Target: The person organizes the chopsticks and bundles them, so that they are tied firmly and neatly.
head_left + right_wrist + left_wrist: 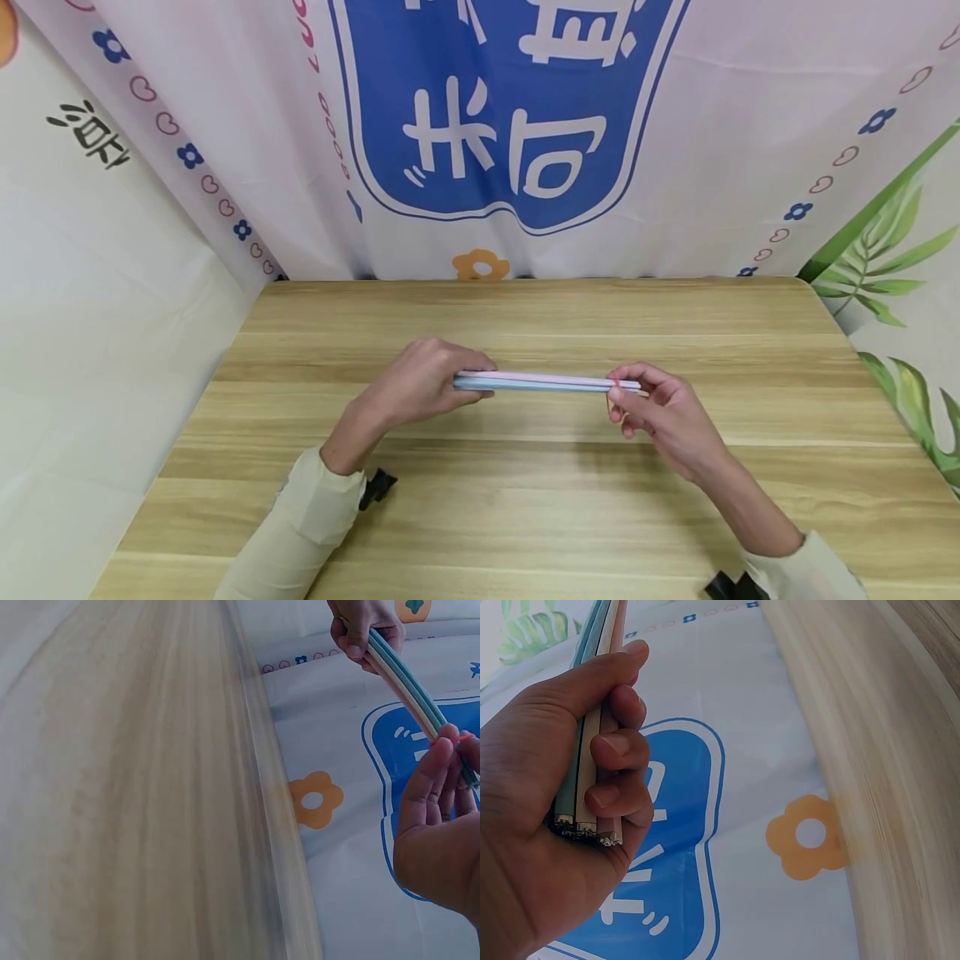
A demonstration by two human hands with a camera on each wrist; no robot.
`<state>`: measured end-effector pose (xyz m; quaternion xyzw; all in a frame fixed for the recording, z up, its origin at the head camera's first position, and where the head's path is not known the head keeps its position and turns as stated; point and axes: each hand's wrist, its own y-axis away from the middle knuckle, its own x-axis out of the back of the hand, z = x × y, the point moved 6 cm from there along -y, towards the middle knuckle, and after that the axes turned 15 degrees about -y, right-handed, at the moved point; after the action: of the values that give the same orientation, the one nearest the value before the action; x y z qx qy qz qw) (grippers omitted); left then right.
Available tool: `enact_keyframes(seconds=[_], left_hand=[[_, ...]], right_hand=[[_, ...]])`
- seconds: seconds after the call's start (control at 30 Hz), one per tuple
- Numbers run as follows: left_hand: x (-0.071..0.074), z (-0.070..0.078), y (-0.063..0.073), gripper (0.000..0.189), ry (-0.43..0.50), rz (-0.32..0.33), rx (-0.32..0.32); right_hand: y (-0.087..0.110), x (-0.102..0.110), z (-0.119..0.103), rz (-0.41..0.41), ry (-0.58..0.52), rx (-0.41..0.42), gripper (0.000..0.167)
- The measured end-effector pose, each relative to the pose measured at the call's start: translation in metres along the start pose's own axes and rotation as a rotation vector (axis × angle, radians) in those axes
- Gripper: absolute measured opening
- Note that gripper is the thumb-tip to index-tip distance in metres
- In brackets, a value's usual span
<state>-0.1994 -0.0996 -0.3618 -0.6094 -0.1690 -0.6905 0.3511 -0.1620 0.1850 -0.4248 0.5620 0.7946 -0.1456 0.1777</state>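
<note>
A bundle of slim pastel sticks [547, 382] in blue, cream and pink is held level above the table. My left hand [423, 385] grips its left end, thumb along one side and fingers curled round the other. In the left wrist view, the bundle's squarish ends [585, 827] sit against my palm. At the far right end, my right hand [667, 417] pinches a thin red rubber band [616, 380] against the sticks. A loop of the band hangs below the bundle by my fingers. The right wrist view shows my right fingertips [442, 746] at that banded end.
The wood-grain table [487, 500] lies under both hands. Behind its far edge hangs a printed curtain [285, 167] with a blue sign and an orange flower. Black wrist mounts [377, 488] show at both sleeves.
</note>
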Motion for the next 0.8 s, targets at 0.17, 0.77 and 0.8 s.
enact_keyframes(seconds=[0.17, 0.77, 0.8], left_hand=[[-0.002, 0.001, -0.002, 0.018, -0.021, -0.002, 0.006], [-0.003, 0.002, -0.002, 0.022, -0.062, 0.015, 0.01], [-0.003, 0.001, -0.002, 0.022, -0.066, 0.017, 0.011]], right_hand=[[0.0, 0.003, -0.004, -0.005, 0.118, 0.001, 0.017], [-0.001, 0.006, -0.011, 0.023, 0.232, 0.003, 0.019], [-0.001, 0.007, -0.011, 0.029, 0.234, 0.006, 0.018]])
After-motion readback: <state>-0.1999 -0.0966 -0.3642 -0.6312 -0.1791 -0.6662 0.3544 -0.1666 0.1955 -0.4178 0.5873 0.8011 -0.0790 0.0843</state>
